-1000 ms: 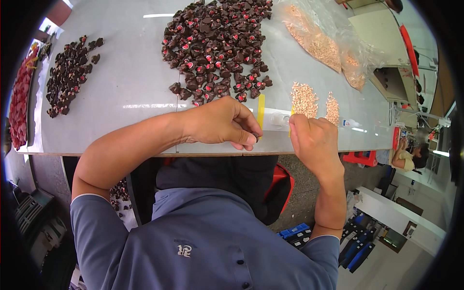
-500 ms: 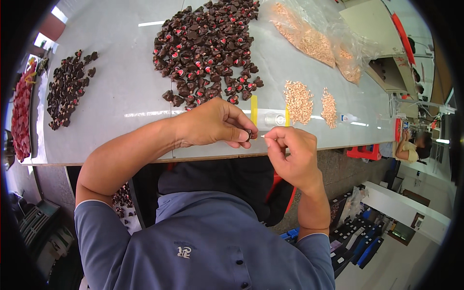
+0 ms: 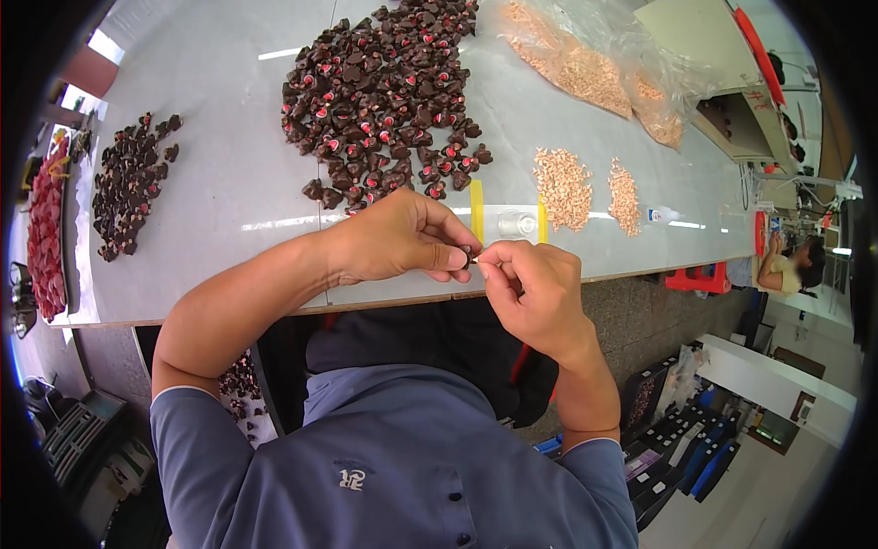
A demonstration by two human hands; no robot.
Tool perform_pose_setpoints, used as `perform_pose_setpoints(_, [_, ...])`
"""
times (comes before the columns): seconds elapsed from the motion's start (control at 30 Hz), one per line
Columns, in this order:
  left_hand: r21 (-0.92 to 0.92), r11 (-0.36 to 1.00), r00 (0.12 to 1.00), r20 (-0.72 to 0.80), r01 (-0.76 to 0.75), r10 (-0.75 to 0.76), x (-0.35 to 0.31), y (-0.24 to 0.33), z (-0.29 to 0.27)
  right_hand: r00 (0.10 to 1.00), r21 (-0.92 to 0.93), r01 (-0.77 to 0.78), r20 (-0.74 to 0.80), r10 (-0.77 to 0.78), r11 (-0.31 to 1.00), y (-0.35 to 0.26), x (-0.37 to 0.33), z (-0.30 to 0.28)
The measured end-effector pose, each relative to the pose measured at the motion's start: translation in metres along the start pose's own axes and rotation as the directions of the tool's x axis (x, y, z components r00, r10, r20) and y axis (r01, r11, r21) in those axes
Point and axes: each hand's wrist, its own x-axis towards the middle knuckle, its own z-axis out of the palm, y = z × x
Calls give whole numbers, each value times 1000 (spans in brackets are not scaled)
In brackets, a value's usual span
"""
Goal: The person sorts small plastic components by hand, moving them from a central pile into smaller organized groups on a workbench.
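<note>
Near the table's front edge, my left hand (image 3: 393,242) is closed, pinching a small dark brown moulded piece (image 3: 468,256) between thumb and fingers. My right hand (image 3: 541,291) is closed too, its thumb and forefinger gripping a tiny pale piece (image 3: 476,261) that meets the brown one; the fingers partly hide both. Beyond my left hand lies a big heap of similar brown pieces (image 3: 384,101), some with red-and-white spots. A pile of small pale pieces (image 3: 562,188) and a narrower pile (image 3: 624,197) lie past my right hand. Between yellow tape strips (image 3: 476,210) stands a small clear container (image 3: 517,224).
Clear bags of pale pieces (image 3: 585,78) lie at the back right, near an open box (image 3: 732,128). A small white bottle (image 3: 662,214) lies right of the piles. Farther left are a smaller brown heap (image 3: 133,188) and red pieces (image 3: 46,229). Another person (image 3: 785,270) sits far right.
My right hand has moved left, bringing the pale piece from a small gap away up to the brown piece. My left hand keeps its pinch. The view has shifted slightly.
</note>
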Motion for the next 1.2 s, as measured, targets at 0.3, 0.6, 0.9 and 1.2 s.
perform_pose_setpoints(0.3, [18, 1000, 999, -52, 8, -7, 0, 0, 2, 987, -181, 113, -94, -131, 977, -6, -6, 13])
perform_pose_setpoints(0.6, [22, 999, 999, -35, 28, -28, 3, 4, 7, 843, 211, -304, -395, 365, 929, 33, -48, -30])
perform_pose_setpoints(0.9, [-14, 1000, 997, -77, 26, -27, -1, 0, 5, 572, -122, -789, -505, 647, 602, 121, -97, -97])
perform_pose_setpoints(1.2, [-15, 999, 997, -77, 29, -30, 0, -1, 6, 634, -304, -769, -475, 610, 563, 137, -91, -92])
